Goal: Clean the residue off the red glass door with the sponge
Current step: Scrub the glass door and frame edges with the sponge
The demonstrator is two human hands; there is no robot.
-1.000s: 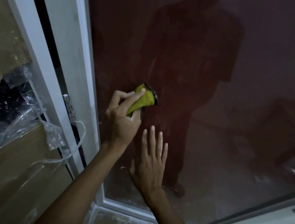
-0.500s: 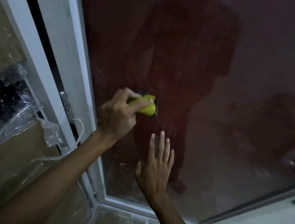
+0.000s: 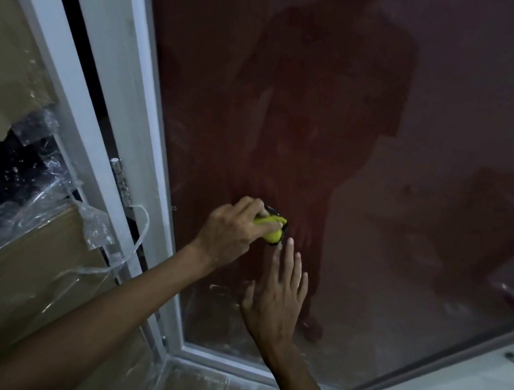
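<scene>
Seemingly mid-scrub, the head view shows the left hand (image 3: pixel 231 234) curled round the yellow-green sponge (image 3: pixel 272 229), its grip closed on it and pressing it against the red glass door (image 3: pixel 432 151) low on the pane. The right hand (image 3: pixel 275 297) lies flat just below, fingers straight, holding nothing, fingertips close to the sponge. Whitish residue (image 3: pixel 221 291) remains near the bottom of the glass, so I judge the cleaning well short of finished; haze higher up is hard to read. The white door frame (image 3: pixel 146 136) runs close on the left and along the bottom, limiting strokes there, while the pane lies open above and to the right.
</scene>
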